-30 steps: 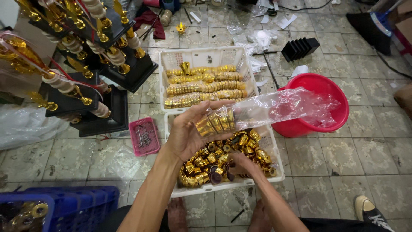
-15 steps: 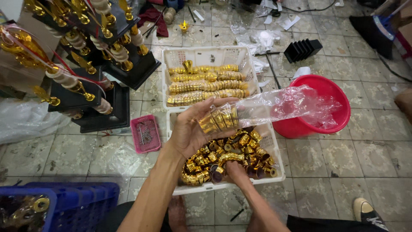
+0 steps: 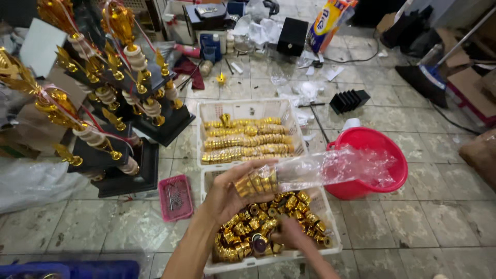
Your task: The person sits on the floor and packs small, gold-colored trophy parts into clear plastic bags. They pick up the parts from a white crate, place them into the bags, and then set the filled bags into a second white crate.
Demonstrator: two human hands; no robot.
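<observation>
Above the near white tray (image 3: 330, 250): gold caps sorted.
A row of gold caps (image 3: 256, 182) in a clear plastic sleeve (image 3: 336, 169) is gripped by the left hand (image 3: 232, 194); loose gold caps (image 3: 258, 227) are touched by the right hand (image 3: 294, 237), finger closure indeterminate.

You have a row of gold ring-shaped caps (image 3: 254, 182) stacked sideways inside a clear plastic sleeve (image 3: 330, 170) that trails right; loose gold caps (image 3: 258, 230) lie heaped in the near white tray (image 3: 330, 247).

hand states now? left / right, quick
Left hand: closed around a clear plastic sleeve with gold caps stacked inside.
Right hand: down among loose gold parts in the white tray; grip cannot be told.
</observation>
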